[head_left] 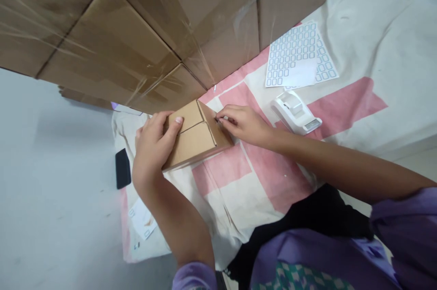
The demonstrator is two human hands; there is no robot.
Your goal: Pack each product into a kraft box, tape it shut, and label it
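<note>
A small cardboard box [195, 144] with its top flaps folded closed lies on a pink and white cloth, a seam running across its top. My left hand [155, 137] grips its left end, thumb on top and fingers round the far side. At the right end of the box, my right hand [241, 121] has thumb and forefinger pinched together against the end face. Something small and dark shows at those fingertips, too small to name. Just right of this hand stands a white tape dispenser [295, 111].
Large cardboard boxes [143, 30] wrapped in clear film are stacked directly behind the small box. Sheets of blue-outlined labels [293, 55] lie at the back right of the cloth [221, 176]. A black phone [123, 169] sits at the left edge, near a piece of label paper [142, 218].
</note>
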